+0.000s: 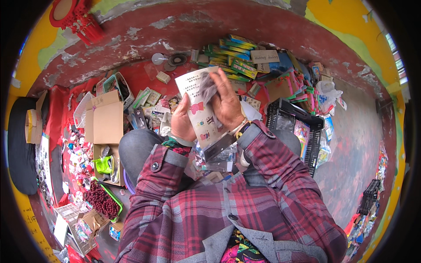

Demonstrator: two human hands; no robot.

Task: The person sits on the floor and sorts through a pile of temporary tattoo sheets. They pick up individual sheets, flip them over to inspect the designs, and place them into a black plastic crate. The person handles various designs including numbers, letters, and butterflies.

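Observation:
In front of my chest, my left hand (181, 123) grips the left edge of a pale printed card (196, 107) with lines of print and small pink cartoon pictures. The card stands tilted, its printed side toward me. My right hand (229, 101) presses a crumpled grey cloth (208, 89) against the card's upper right part, fingers closed around the cloth. Part of the card's right side is hidden behind that hand. Below the card, clear plastic packets (221, 158) lie between my knees.
A black plastic crate (315, 142) with packets stands by my right knee. On my left are an open cardboard box (105, 119) and a green tray (117, 202) of dark red beads. Stacked colourful boxes (234, 55) lie along the peeling red wall (184, 33).

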